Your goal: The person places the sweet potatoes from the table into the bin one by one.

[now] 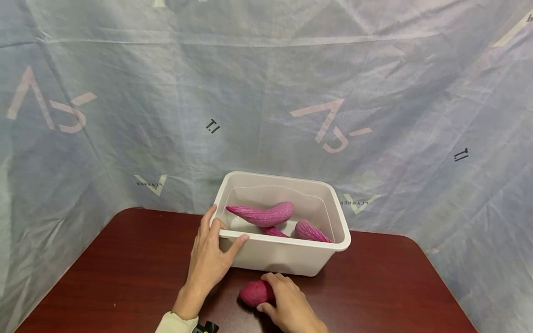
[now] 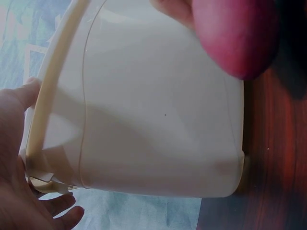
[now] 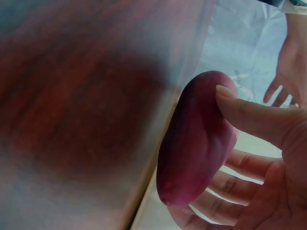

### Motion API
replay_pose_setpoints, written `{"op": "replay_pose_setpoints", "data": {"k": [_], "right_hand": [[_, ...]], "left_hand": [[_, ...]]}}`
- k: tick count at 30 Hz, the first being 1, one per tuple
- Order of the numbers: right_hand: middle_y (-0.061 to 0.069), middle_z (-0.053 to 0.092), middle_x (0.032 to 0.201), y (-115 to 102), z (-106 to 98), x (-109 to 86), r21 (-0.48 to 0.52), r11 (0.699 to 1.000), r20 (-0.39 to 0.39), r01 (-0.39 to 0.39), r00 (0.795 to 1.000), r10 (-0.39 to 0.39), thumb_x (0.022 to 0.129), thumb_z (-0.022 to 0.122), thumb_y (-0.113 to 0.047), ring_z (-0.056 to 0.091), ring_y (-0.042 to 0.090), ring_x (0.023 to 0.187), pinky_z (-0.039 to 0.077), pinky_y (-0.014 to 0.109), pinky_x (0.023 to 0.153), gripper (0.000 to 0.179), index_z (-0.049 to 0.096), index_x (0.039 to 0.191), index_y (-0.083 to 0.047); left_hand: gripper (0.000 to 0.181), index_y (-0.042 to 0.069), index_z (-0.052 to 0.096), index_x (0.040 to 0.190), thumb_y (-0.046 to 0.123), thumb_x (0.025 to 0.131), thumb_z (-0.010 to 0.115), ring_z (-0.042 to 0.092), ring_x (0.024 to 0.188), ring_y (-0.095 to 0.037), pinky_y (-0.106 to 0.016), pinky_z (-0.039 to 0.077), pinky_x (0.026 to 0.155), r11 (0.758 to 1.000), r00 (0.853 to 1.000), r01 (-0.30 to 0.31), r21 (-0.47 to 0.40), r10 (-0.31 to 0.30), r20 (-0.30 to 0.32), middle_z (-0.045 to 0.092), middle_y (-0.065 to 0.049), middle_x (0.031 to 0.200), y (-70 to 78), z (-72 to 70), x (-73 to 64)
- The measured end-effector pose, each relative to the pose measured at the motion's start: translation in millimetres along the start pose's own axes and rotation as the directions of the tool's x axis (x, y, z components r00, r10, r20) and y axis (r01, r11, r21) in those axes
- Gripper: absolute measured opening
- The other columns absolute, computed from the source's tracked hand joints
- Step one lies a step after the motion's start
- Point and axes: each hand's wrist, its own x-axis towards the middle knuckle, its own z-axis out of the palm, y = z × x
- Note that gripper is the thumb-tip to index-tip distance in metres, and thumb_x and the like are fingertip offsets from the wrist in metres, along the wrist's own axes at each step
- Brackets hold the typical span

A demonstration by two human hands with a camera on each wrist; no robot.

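A white plastic bin point(image 1: 275, 254) stands on the table. My left hand point(image 1: 210, 256) holds its near left corner, thumb along the front rim and fingers by the left side. In the left wrist view that hand point(image 2: 19, 167) is at the rim of the bin point(image 2: 158, 120). My right hand point(image 1: 289, 300) grips a smooth purple-red oval fruit point(image 1: 254, 293), mango-like in shape, low in front of the bin. The right wrist view shows thumb and fingers around the fruit point(image 3: 196, 139). Inside the bin lie a long curved pink-purple sweet potato point(image 1: 266, 215) and a shorter one point(image 1: 310, 231).
A further purple piece point(image 1: 275, 231) is partly hidden under the long sweet potato. The dark red-brown table point(image 1: 374, 286) extends to both sides of the bin. Grey-blue printed sheeting point(image 1: 266, 101) hangs close behind the bin and along both sides.
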Motion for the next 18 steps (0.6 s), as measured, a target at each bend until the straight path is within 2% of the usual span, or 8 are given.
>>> {"op": "replay_pose_setpoints", "data": {"k": [8,18], "right_hand": [[0.004,0.068,0.118,-7.9,-8.0,-1.4,0.022,0.999,0.033,-0.034,0.999,0.033,0.082,0.082,-0.034,0.064,0.026,0.106,0.053,0.048,0.072,0.052,0.062,0.126,-0.015],[0.000,0.068,0.118,-17.0,-25.5,-3.3,-0.026,0.998,-0.053,0.051,0.997,-0.052,0.084,0.080,-0.034,0.065,0.021,0.106,0.055,0.043,0.076,0.049,0.061,0.126,-0.017]], "left_hand": [[0.048,0.018,0.050,0.098,0.057,0.085,0.074,0.058,0.115,-0.038,-0.055,0.047,0.086,1.000,1.000,0.003,0.005,-0.003,0.001,0.030,-0.001,0.164,0.7,1.3,-0.9],[0.049,0.015,0.050,0.099,0.056,0.085,0.074,0.058,0.114,-0.037,-0.055,0.047,0.084,1.000,1.000,-0.003,0.005,0.003,-0.004,0.030,-0.002,0.164,-0.7,1.5,-1.3]]}}
